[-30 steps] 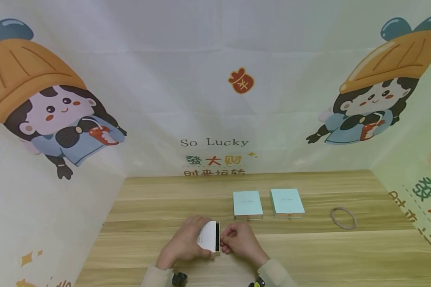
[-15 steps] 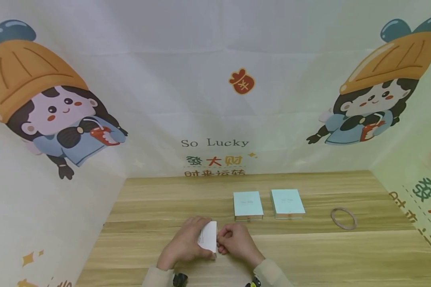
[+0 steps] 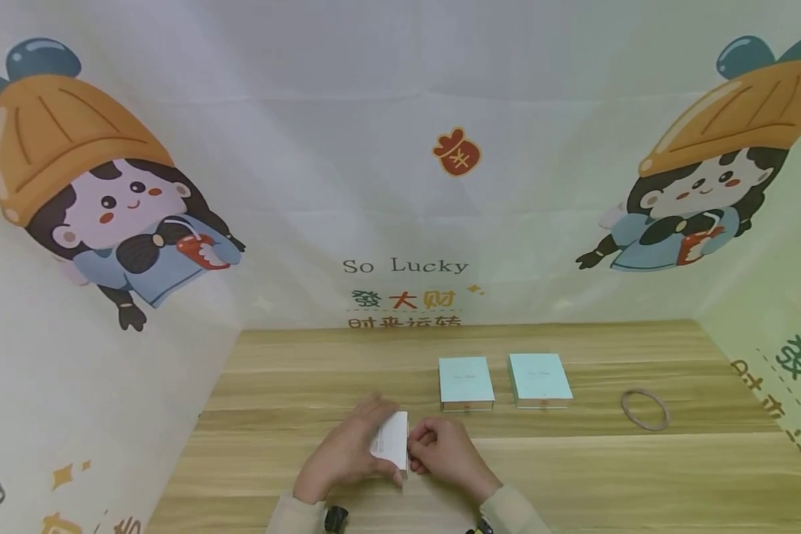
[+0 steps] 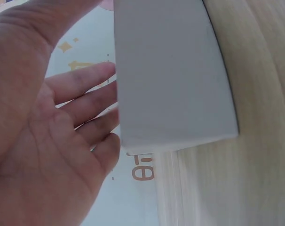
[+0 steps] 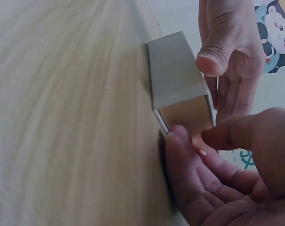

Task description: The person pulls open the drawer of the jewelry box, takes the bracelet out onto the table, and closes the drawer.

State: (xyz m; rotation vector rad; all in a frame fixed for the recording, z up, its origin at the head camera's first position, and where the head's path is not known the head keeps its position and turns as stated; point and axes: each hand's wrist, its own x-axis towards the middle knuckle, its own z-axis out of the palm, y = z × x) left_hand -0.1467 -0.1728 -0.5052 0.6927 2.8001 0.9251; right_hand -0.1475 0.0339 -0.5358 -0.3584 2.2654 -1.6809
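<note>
A small drawer box with a white upper face stands near the table's front, between both hands. My left hand is around its left side, fingers fairly straight and spread behind it. In the right wrist view the left thumb stands loosely beside the box's edge. The drawer's copper-coloured front sits flush in the sleeve, facing my right hand. That hand's fingers are curled, with thumb and fingertips pinching at a small orange pull tab, mostly hidden, low on the drawer front.
Two mint-green drawer boxes, a left one and a right one, lie behind the hands on the wood-grain table. Farther right lies a thin mauve ring. A printed cloth surrounds the table.
One second ago the drawer stood slightly out, showing a black inside; it has slid shut as my right hand moved left. My left hand's fingers have loosened and lifted a little.
</note>
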